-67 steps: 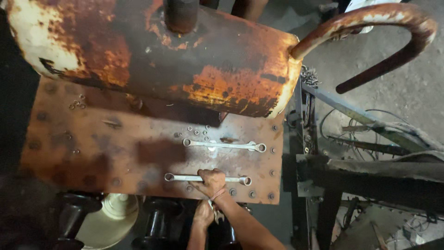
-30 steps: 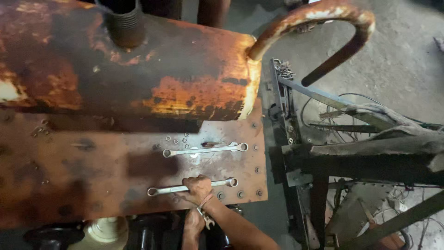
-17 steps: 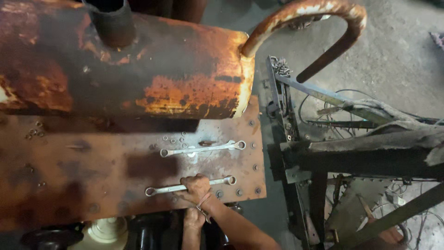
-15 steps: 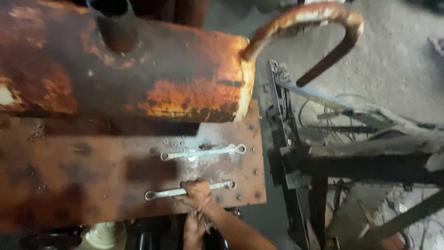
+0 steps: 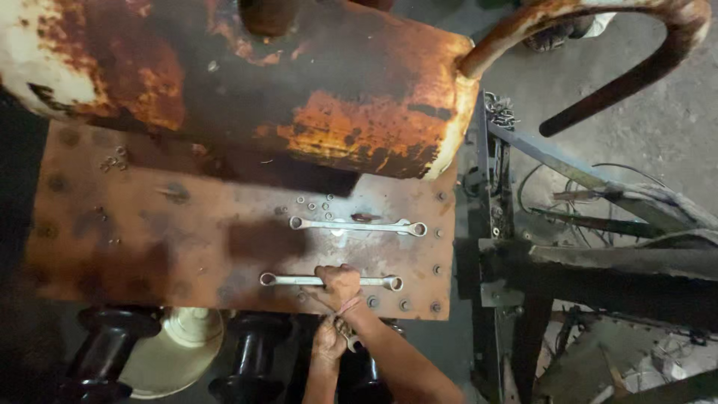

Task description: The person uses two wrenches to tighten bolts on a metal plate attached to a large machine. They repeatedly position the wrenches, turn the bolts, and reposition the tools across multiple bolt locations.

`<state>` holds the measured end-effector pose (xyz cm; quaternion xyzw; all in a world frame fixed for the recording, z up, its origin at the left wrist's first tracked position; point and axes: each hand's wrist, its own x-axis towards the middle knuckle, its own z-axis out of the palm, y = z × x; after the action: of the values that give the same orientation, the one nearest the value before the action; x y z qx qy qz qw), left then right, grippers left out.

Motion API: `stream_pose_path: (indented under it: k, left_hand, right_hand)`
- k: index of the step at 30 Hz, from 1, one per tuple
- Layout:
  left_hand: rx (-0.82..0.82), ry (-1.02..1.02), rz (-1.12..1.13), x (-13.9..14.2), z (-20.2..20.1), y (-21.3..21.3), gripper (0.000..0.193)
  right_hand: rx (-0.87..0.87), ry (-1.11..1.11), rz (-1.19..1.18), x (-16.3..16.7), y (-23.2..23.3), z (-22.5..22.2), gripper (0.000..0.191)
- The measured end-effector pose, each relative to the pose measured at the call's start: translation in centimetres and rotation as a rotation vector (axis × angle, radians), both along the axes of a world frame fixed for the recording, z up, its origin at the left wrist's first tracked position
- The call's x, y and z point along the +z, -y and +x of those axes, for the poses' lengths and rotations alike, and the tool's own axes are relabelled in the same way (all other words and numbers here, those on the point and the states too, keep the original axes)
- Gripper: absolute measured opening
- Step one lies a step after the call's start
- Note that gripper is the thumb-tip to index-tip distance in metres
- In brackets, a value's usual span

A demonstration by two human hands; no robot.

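Observation:
My right hand (image 5: 338, 286) is closed around the middle of a long ring spanner (image 5: 288, 280) lying flat on a rusty steel plate (image 5: 149, 247), near the plate's front edge. Just below that edge, my left hand (image 5: 327, 340) grips a small metal tool (image 5: 350, 343) under the plate. A second ring spanner (image 5: 357, 224) lies loose on the plate a little farther away. Bolt heads (image 5: 404, 304) line the plate's front and right edges.
A big rusty cylindrical tank (image 5: 336, 90) overhangs the far half of the plate, with a curved rusty pipe (image 5: 598, 22) off its end. Loose washers (image 5: 314, 203) lie near the far spanner. Black ribbed insulators (image 5: 247, 359) sit below; a metal frame with wires (image 5: 598, 262) stands at right.
The view has swung so the plate sits farther right in the frame. My right hand stays on the near spanner and my left hand stays under the plate's edge.

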<state>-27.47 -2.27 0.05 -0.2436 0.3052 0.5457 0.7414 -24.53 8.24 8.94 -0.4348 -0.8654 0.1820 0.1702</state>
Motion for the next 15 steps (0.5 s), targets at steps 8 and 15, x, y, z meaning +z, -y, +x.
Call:
stream_pose_path:
  k: [8,15]
  left_hand:
    - [0.082,0.043,0.034,-0.2,0.2,0.1,0.044]
    - [-0.208,-0.823,-0.146,2.2,-2.5,3.1,0.033]
  right_hand:
    - [0.058,-0.043,-0.067,0.4,0.0,0.8,0.044]
    - [-0.016,-0.040,0.053,-0.5,-0.7,-0.5,0.046]
